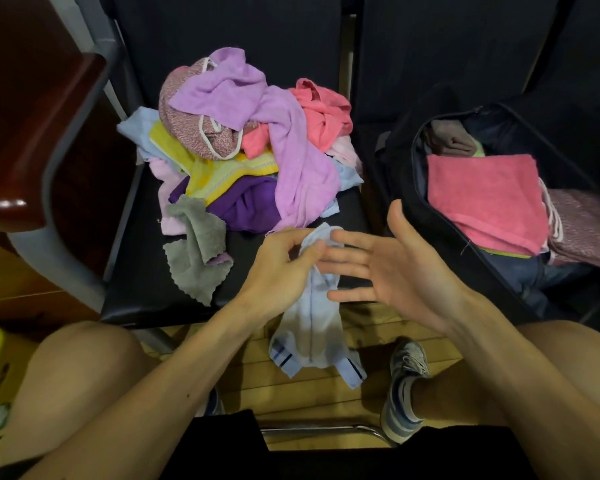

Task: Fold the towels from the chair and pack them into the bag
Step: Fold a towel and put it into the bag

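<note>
There is only one view. The camera sits on the person's head and looks forward and steeply down, from near, onto the chair (142, 271) and the bag (404, 181).

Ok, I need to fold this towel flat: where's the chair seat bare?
Bare seat: the front left corner beside the grey cloth, and a strip between that cloth and the left hand. The towel pile crowds the back; the pink towel covers most of the bag.
</note>
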